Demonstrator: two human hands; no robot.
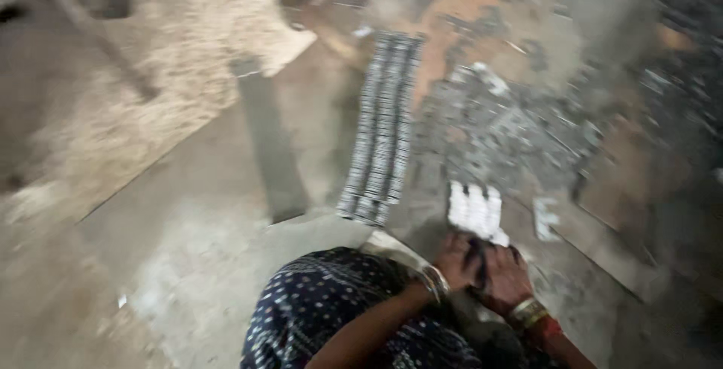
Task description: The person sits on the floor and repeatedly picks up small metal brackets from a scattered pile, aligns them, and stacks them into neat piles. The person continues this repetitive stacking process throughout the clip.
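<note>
A person crouches on a dusty floor [188,211]. Both hands meet on a short white stack [475,211]: left hand [459,260] and right hand [503,277] seem closed on its near end, though blur hides the fingers. A long grey row [380,132] lies just beside. A nudge could likely topple either. Scrap [520,124] litters the dim room.

Navy cloth [324,309] with white dots — silvery-grey rows of pieces [380,132] — white stack [474,209], gold bangles [435,282].
</note>
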